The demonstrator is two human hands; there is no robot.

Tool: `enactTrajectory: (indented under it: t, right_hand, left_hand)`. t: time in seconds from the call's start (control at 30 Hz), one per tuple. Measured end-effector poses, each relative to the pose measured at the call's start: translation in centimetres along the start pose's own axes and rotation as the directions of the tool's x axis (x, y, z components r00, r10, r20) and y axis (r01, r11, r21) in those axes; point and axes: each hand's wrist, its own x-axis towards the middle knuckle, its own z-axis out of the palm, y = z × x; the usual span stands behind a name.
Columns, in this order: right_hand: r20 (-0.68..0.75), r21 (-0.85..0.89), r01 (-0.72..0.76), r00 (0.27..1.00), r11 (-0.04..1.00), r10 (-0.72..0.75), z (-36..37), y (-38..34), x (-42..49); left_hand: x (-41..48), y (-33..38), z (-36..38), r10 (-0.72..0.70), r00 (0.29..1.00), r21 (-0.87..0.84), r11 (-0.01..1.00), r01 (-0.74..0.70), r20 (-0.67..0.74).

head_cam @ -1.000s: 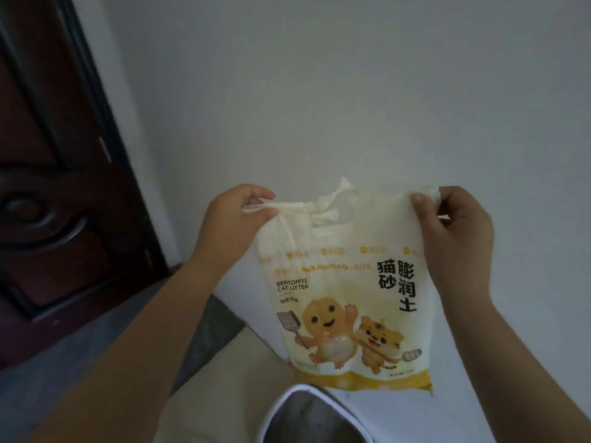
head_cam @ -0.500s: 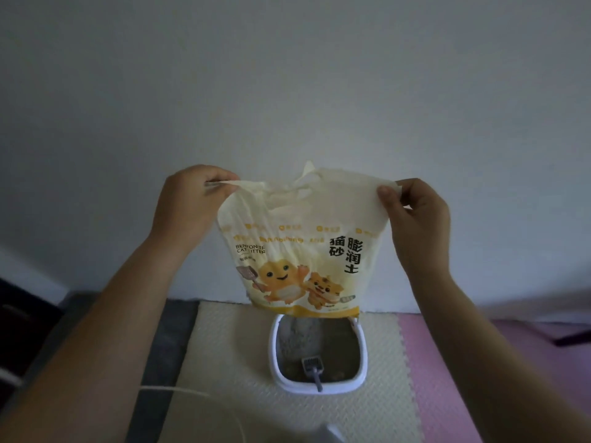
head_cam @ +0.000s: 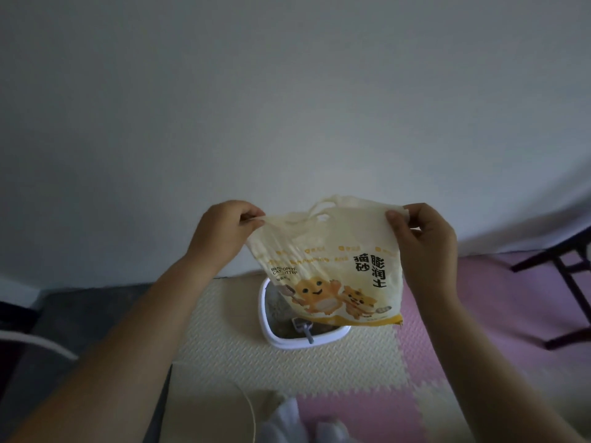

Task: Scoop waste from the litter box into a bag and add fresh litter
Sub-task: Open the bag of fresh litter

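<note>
Bag held up over the box.
Left grip (head_cam: 224,231) and right grip (head_cam: 422,238) each pinch a top corner of the bag (head_cam: 326,270), which hangs between them; box (head_cam: 265,327) and scoop (head_cam: 303,329) lie below. Best to part the mouth evenly, directly above the box.

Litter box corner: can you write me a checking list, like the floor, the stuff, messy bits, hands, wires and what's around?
Surface: foam mat of cream and pink tiles; grey floor to its left.
Job's things: litter bag held up in front of the white litter box, partly hiding it; grey scoop lies inside the box.
Clutter: white object at the bottom edge, cannot tell what.
Hands: left hand and right hand each pinch a top corner of the bag.
Cables: thin white cord on the mat near the bottom edge.
Surroundings: white wall behind; dark furniture legs at the right.
</note>
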Motion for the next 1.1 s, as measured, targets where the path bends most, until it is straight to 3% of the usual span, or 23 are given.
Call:
enactTrajectory:
  t: [0.27, 0.43, 0.6, 0.73, 0.93, 1.1]
  right_hand:
    - [-0.165, -0.029, -0.075, 0.984, 0.997, 0.069, -2.3, 2.1, -2.8]
    - [-0.33, -0.041, -0.179, 0.931, 0.983, 0.156, -2.6, 3.5, -4.4]
    - [-0.53, -0.047, -0.312, 0.813, 0.949, 0.241, -0.8, 5.8, -7.7]
    - [-0.675, 0.014, -0.389, 0.676, 0.921, 0.296, 0.3, 8.0, -10.0]
    - [-0.765, 0.097, -0.388, 0.56, 0.917, 0.318, 0.8, 14.7, -12.8]
    - [-0.808, 0.107, -0.384, 0.504, 0.917, 0.305, 3.2, 26.0, -16.7]
  left_hand:
    - [0.6, 2.0, 3.8, 0.175, 0.982, -0.05, 0.984, -0.172, 0.066]
    - [4.1, 2.7, 7.0, 0.331, 0.927, -0.099, 0.943, -0.318, 0.177]
    - [6.9, 1.9, 11.6, 0.473, 0.832, -0.187, 0.881, -0.435, 0.29]
    - [6.7, 1.4, 15.4, 0.549, 0.767, -0.25, 0.835, -0.49, 0.333]
    - [4.5, -0.2, 22.4, 0.58, 0.743, -0.259, 0.815, -0.519, 0.334]
    - [1.5, -5.4, 33.6, 0.599, 0.73, -0.28, 0.8, -0.531, 0.328]
